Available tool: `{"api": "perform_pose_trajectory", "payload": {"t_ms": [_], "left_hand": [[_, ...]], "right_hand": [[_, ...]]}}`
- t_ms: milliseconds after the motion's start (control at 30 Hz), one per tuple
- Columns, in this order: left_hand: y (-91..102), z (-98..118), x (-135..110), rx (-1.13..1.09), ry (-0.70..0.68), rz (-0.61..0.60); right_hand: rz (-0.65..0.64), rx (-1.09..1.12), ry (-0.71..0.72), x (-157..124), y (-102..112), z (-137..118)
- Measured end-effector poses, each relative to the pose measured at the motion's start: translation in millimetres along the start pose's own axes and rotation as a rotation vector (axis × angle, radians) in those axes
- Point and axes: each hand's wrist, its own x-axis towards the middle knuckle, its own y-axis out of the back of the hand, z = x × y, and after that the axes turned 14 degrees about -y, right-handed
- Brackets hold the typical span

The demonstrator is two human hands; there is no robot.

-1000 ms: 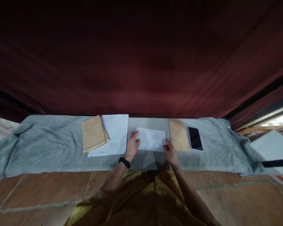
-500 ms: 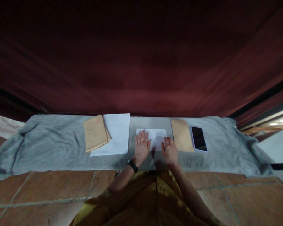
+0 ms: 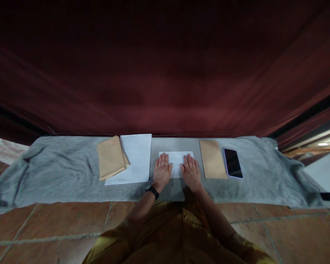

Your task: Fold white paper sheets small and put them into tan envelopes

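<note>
Lying flat near the middle of the long grey cloth (image 3: 66, 172), a small white paper (image 3: 176, 161) sits under two palms, its bare middle showing between them. The left hand (image 3: 162, 172) covers its left end and the right hand (image 3: 191, 174) its right end; the two are apart from each other, fingers stretched forward, neither clamped on anything. I'd say the step in hand is pressing or smoothing that paper down. Whether it is folded I can't tell from where I stand. Any next move would call for easing at least one palm off, so an edge can be reached without dragging the paper askew.

Just off to the right lies a single brown envelope (image 3: 213, 159), with a dark-screened phone (image 3: 233, 163) close beside its outer edge. Over to the left, a larger white sheet (image 3: 139, 157) lies partly beneath a small pile of brown envelopes (image 3: 111, 157). A black wristband (image 3: 153, 192) circles the left wrist. Dark red fabric (image 3: 165, 91) hangs behind, and terracotta tiles (image 3: 57, 220) show below.
</note>
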Motion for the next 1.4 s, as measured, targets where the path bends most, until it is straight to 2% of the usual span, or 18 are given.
{"api": "perform_pose_trajectory", "payload": {"t_ms": [133, 333, 667, 767, 900, 967, 1067, 1200, 1300, 1400], "left_hand": [[2.1, -2, -1, 0.027, 0.008, -0.006], [6.3, 1, 1, 0.024, 0.008, -0.015], [6.2, 3, 3, -0.006, 0.074, 0.028], [3.0, 16, 11, -0.03, 0.081, 0.039], [-7.2, 39, 24, -0.138, -0.033, -0.03], [-11.6, 43, 28, -0.133, -0.045, -0.054], [-12.3, 35, 27, -0.008, -0.046, -0.078], [-3.3, 10, 13, 0.162, -0.038, -0.087], [4.9, -2, 0, 0.202, -0.014, -0.058], [9.1, -4, -8, 0.187, 0.001, -0.027]], "right_hand": [[0.008, 0.039, -0.046, 10, -3, -11], [-0.144, 0.02, 0.073, 31, -13, -34], [0.0, -0.003, -0.018, 23, -6, 6], [0.011, 0.005, -0.02, 21, -5, 8], [-0.009, -0.017, -0.01, 21, -3, 6], [-0.011, -0.044, -0.007, 21, -2, 5], [0.017, -0.073, 0.0, 22, -2, 5], [0.071, -0.086, 0.007, 21, -6, 6], [0.081, -0.075, 0.015, 21, -9, 9], [0.066, -0.059, 0.017, 22, -9, 10]]}}
